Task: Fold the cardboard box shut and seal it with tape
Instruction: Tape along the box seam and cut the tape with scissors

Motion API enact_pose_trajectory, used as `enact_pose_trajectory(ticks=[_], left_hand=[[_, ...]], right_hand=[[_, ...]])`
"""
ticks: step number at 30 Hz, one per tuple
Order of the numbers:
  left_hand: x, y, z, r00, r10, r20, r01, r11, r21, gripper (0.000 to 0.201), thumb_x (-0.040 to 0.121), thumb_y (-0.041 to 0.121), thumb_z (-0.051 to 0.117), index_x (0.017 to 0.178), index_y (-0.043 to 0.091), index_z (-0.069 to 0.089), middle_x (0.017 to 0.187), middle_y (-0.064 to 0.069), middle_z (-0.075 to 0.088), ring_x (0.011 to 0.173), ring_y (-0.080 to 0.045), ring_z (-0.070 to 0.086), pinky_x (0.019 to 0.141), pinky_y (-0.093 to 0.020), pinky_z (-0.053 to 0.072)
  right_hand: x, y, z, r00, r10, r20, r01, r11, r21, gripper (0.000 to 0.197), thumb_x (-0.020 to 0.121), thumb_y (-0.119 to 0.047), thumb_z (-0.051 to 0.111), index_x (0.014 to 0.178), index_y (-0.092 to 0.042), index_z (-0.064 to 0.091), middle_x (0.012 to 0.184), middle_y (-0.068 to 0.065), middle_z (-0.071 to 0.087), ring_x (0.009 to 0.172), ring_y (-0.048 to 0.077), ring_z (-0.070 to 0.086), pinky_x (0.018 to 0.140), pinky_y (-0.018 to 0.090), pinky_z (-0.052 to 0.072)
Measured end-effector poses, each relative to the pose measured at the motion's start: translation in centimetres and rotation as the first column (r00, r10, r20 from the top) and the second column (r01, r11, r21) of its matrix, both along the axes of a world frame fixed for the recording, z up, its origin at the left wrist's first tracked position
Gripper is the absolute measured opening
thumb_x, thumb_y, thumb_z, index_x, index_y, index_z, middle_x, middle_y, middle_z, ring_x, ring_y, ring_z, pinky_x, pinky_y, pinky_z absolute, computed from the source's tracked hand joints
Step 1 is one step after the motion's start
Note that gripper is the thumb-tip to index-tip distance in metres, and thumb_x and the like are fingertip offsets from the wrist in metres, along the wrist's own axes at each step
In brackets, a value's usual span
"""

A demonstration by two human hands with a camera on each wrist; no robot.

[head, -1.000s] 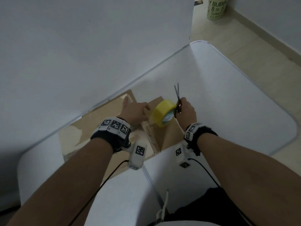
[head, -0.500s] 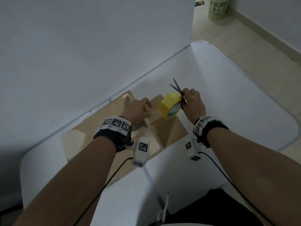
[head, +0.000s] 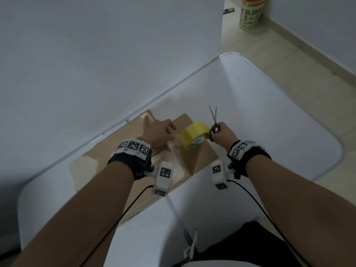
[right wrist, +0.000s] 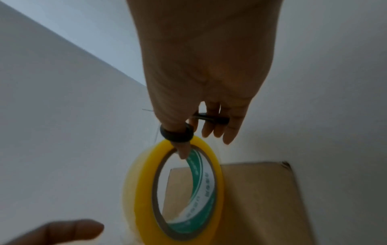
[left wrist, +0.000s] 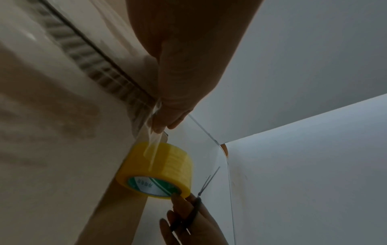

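A brown cardboard box (head: 200, 157) lies with its flaps closed on the white table (head: 269, 122), against the wall. My left hand (head: 158, 132) rests on top of the box, and its thumb (left wrist: 173, 106) presses a clear tape strip (left wrist: 154, 144) at the seam. The strip runs to the yellow tape roll (head: 194, 134), which stands just right of that hand. My right hand (head: 221, 132) grips black scissors (head: 213, 116) with the blades up and slightly apart. Its thumb passes through a scissor loop (right wrist: 177, 134) and its tip hooks the tape roll (right wrist: 173, 190).
A white wall (head: 96, 54) stands right behind the box. The table's rounded edge (head: 339, 151) curves at the right, with tiled floor beyond. A green printed can (head: 250, 14) stands on the floor far back. Cables hang from both wrist cameras.
The scissors tilted left half a second ago and now point up again. The roll has drifted slightly away from the left thumb. The left hand stays on the box.
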State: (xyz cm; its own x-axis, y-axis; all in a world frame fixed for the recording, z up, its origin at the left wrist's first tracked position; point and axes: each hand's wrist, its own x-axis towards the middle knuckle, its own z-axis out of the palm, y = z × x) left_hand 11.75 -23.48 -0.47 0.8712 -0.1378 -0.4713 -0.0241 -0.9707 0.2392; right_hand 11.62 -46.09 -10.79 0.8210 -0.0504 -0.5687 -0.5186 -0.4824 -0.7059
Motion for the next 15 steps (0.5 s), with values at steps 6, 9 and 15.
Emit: enact_pose_trajectory(ticks=[6, 9, 15], left_hand=[[-0.1, 0.0, 0.4, 1.0, 0.001, -0.019, -0.002, 0.999, -0.032, 0.018, 0.088, 0.037, 0.061, 0.105, 0.031, 0.059, 0.092, 0.018, 0.066, 0.108, -0.008, 0.057, 0.114, -0.052, -0.011], [-0.1, 0.0, 0.6, 1.0, 0.001, -0.022, -0.002, 0.999, -0.032, 0.018, 0.088, 0.036, 0.06, 0.105, 0.03, 0.06, 0.092, 0.017, 0.066, 0.107, -0.008, 0.058, 0.114, -0.052, -0.011], [0.0, -0.2, 1.1, 0.999, -0.016, -0.037, 0.016, 1.0, -0.014, 0.017, 0.09, 0.035, 0.059, 0.106, 0.03, 0.06, 0.084, 0.019, 0.061, 0.105, -0.009, 0.058, 0.114, -0.049, -0.008]], right_hand=[[-2.4, -0.8, 3.7, 0.93, -0.305, -0.207, 0.367, 0.719, 0.59, 0.013, 0.092, -0.022, 0.062, 0.101, -0.012, 0.061, 0.08, 0.005, 0.055, 0.068, 0.015, 0.054, 0.059, 0.021, 0.049], [-3.4, -0.9, 5.4, 0.94, -0.196, -0.281, 0.34, 0.625, 0.702, 0.023, 0.094, -0.035, 0.057, 0.102, -0.014, 0.063, 0.071, 0.001, 0.055, 0.06, 0.011, 0.053, 0.052, 0.018, 0.042], [-5.8, -0.8, 7.7, 0.88, 0.271, -0.39, 0.128, 0.656, 0.744, 0.026, 0.086, -0.038, 0.058, 0.094, -0.014, 0.063, 0.065, 0.001, 0.054, 0.052, 0.009, 0.051, 0.039, 0.015, 0.039]])
